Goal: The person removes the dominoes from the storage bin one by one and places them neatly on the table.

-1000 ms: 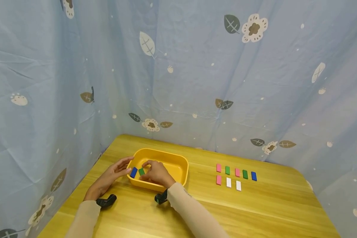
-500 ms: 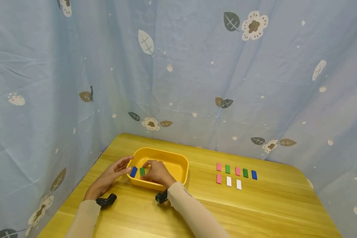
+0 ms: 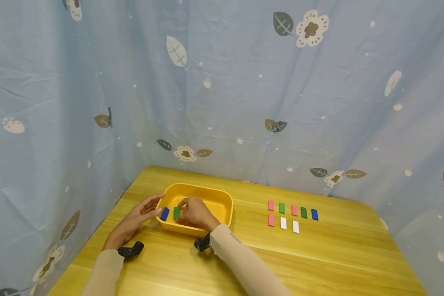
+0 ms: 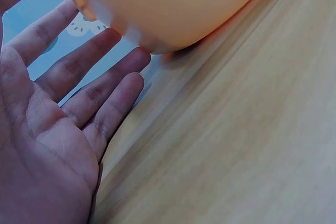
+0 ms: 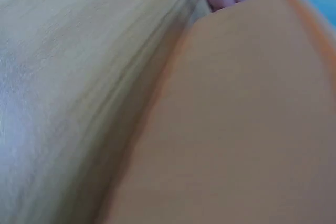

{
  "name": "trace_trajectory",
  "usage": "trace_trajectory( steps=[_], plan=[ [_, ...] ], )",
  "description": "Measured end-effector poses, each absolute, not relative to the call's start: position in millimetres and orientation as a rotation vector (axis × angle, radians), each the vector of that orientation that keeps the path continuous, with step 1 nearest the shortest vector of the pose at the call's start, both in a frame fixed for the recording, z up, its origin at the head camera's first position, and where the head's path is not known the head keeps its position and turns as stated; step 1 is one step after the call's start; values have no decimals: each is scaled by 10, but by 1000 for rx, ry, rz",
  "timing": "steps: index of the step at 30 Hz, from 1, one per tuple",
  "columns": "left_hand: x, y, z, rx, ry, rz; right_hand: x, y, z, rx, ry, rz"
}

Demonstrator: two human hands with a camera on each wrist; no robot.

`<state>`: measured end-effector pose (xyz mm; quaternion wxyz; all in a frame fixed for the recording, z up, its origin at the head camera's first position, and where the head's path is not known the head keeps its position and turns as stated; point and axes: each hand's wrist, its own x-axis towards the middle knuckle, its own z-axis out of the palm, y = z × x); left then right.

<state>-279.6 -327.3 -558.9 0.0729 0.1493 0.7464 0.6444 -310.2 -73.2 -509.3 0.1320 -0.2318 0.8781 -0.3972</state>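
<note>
A yellow plastic tray stands on the wooden table. My right hand reaches into it and pinches a small green block end to end between thumb and fingers. To the left of that one, a blue block lies by the tray's left wall. My left hand is at the tray's left end, fingers extended. In the left wrist view, the fingertips of the left hand meet the outside of the tray wall. The right wrist view shows mostly the tray's outer side; the right hand is hidden there.
Right of the tray, small blocks lie in two rows: the back one has pink, green and a blue block; the front one has a pink block and two white ones, including a white block. A patterned curtain hangs behind the table.
In my right hand, the green block has turned from slanted to nearly straight, leaving a wider gap to the blue block. My left hand keeps its place at the tray.
</note>
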Motion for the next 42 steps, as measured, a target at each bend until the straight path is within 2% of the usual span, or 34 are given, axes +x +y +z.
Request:
trace_trajectory(
  steps=[19,32,42],
  plan=[
    [-2758,-3276,-5569,398,2263,1913,-3077,-25,-4606,-849,2720,-1043],
    [-2740,-3273,-5569,400,2273,1903,-3025,712,-4597,-854,2803,-1139],
    [-2759,-3256,-5563,416,2277,1898,-2940,1181,-4661,-755,2874,-1195]
  ],
)
